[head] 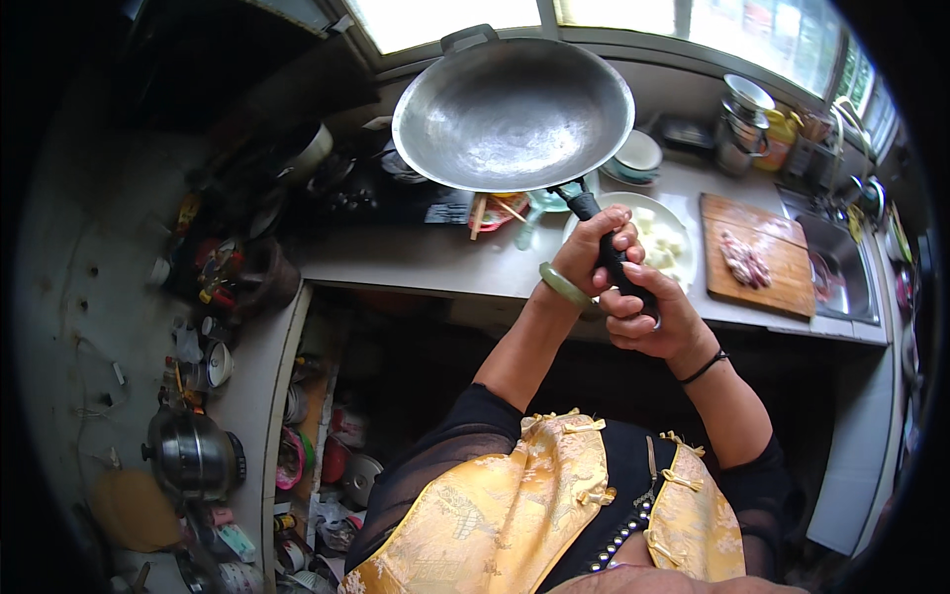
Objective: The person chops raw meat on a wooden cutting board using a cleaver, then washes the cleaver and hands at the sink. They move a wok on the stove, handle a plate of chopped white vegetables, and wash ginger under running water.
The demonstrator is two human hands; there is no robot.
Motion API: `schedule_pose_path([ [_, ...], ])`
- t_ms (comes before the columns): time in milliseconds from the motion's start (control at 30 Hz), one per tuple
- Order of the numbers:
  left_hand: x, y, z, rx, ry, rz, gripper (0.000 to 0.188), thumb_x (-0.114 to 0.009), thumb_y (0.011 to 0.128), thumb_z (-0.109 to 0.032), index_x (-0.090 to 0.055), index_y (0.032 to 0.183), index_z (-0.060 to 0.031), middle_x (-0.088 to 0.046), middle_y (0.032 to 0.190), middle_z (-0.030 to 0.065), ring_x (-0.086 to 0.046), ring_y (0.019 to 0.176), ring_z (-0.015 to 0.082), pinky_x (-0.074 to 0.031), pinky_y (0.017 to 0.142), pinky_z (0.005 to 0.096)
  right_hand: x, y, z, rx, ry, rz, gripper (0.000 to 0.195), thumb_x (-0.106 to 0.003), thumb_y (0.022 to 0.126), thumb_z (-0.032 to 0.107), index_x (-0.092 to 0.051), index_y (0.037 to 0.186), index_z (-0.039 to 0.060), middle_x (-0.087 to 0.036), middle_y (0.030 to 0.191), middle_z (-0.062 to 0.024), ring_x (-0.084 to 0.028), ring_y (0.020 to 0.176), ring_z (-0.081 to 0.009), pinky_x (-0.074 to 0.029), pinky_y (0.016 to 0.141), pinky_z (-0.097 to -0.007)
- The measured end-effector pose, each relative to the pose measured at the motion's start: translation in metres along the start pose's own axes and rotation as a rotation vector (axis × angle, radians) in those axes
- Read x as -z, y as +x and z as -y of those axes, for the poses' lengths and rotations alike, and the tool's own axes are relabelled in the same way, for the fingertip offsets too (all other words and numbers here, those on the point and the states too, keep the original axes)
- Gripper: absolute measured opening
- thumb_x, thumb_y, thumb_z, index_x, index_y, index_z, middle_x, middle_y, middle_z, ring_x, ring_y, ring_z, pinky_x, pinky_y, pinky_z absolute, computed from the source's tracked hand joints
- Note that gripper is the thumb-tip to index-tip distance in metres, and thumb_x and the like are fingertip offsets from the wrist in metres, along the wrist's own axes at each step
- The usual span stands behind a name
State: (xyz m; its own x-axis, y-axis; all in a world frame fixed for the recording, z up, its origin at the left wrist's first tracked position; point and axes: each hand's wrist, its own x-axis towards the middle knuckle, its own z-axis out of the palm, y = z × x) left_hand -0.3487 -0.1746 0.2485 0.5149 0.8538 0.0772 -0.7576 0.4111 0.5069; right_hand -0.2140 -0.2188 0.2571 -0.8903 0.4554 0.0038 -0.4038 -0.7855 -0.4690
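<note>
A metal wok (pixel 512 111) is held up over the counter, its inside facing me and no food in it. Both of my hands grip its black wrapped handle (pixel 612 260). My left hand (pixel 601 245), with a green bangle at the wrist, holds the part nearer the pan. My right hand (pixel 653 308), with a black band, is closed around the handle's end. Behind the hands, a white plate (pixel 683 219) bears pale cut chunks (pixel 659 241). To the right, pieces of raw meat (pixel 744 260) lie on a wooden cutting board (pixel 790 289).
A steel sink (pixel 846 263) lies right of the board. Stacked bowls (pixel 638 152) and a yellow oil bottle (pixel 775 141) stand towards the window. A dark stove (pixel 386 193) is at the left, with wooden chopsticks (pixel 479 215) beside it. A lidded pot (pixel 193 453) stands on the left counter.
</note>
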Motion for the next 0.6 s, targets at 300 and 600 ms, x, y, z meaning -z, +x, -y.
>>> schedule_pose_path([
  [300,0.117,-0.05,-0.176,-0.058,-0.091,-0.074,0.01,-0.046,0.087,-0.016,-0.044,0.087,-0.0071,-0.042,0.06,-0.0028,-0.047,0.057,0.0107,-0.042,0.052,0.0219,0.007,0.221,-0.022,-0.138,0.087,0.037,0.023,-0.048,0.087,0.032,-0.052,0.092,0.0096,-0.038,0.061,0.0053,-0.034,0.046,-0.0064,-0.029,0.045,-0.0236],
  [600,0.214,-0.07,-0.27,0.007,-0.177,-0.062,0.009,-0.047,0.086,-0.014,-0.044,0.085,-0.0065,-0.042,0.057,-0.0023,-0.049,0.056,0.0096,-0.044,0.049,0.0206,0.024,0.349,-0.044,-0.184,0.182,0.0,0.019,-0.049,0.087,0.029,-0.054,0.09,0.0101,-0.047,0.066,0.0043,-0.04,0.05,-0.008,-0.034,0.05,-0.024],
])
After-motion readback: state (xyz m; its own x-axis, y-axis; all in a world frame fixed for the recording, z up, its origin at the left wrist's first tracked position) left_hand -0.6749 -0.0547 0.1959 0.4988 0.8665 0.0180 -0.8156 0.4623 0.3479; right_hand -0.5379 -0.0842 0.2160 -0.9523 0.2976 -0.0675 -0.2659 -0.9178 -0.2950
